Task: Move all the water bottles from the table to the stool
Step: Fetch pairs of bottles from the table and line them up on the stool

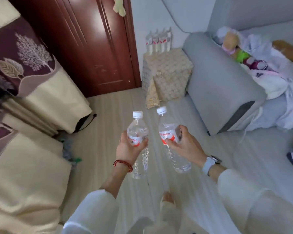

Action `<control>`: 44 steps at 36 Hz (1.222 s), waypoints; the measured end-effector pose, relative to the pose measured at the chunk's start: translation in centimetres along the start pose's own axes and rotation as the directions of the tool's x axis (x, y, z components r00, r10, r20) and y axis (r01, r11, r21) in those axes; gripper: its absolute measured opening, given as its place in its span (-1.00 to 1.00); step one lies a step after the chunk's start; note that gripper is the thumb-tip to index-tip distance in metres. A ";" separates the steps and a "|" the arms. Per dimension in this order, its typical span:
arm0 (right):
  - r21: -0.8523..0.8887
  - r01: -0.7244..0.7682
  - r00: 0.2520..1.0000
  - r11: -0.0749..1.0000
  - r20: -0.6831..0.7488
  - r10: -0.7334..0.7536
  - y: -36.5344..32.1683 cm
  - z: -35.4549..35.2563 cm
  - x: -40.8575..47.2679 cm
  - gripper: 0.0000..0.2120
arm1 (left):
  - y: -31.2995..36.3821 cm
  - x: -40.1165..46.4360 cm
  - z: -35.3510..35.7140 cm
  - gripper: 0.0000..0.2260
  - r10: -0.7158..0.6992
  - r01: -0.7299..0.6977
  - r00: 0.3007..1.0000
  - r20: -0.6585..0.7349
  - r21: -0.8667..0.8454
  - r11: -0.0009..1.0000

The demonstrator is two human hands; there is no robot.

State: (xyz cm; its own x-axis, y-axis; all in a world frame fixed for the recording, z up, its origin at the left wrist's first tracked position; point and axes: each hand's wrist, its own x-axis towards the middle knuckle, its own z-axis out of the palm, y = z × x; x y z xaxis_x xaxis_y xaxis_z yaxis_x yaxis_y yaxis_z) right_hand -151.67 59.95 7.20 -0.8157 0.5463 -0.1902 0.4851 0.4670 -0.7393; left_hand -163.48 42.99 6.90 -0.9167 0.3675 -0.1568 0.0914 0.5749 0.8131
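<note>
Gripping one clear plastic water bottle with a white cap and red-and-white label (137,132) around its label, the left hand (128,149) has its fingers curled about the far side, so only the thumb and palm show plainly; a red beaded bracelet (123,165) circles that wrist. The right hand (186,146) holds a second clear plastic bottle of the same kind (169,132) at the label too, thumb across the front and fingertips wrapped round the right edge, with a pale blue-strapped watch (210,163) on the wrist. Both bottles tilt slightly, caps pointing away from the person, carried in the air above the pale striped floor (108,115) — the two close together but apart. Farther off, a cube-shaped stool covered in cream floral fabric (167,73) stands between the dark red wooden door (85,39) and the arm of a grey upholstered sofa (218,81). Four more bottles with red labels (159,41) stand in a row at the stool's back edge, blurred — their caps are hard to make out against the wall. Clothes and toys heaped on the sofa are too smeared to identify. White sleeves cut off at the bottom edge.
</note>
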 end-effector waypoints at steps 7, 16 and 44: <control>0.012 -0.067 0.997 0.998 -0.025 0.068 0.2 -4.6 13.5 -0.42 | 6.5 13.3 3.6 -0.55 -0.002 0.002 1.000 0.011 -0.043 0.999; 0.036 -0.086 0.995 0.996 -0.048 0.088 -0.4 -7.2 33.0 -0.44 | 9.7 33.1 8.2 -0.55 -0.010 0.012 0.998 0.054 -0.034 0.999; 0.032 -0.239 0.965 0.971 0.115 0.234 3.5 -15.0 91.6 -0.32 | 22.8 86.4 26.6 -0.40 -0.200 0.215 0.958 0.204 -0.050 0.975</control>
State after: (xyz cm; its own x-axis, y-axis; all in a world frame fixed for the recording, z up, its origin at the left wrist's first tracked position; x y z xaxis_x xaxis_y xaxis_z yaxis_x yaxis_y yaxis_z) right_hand -220.00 122.05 -3.09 -0.7102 0.5569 -0.4307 0.6557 0.3005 -0.6926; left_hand -230.22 107.32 -3.03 -0.8175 0.3861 -0.4274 -0.1270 0.6030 0.7876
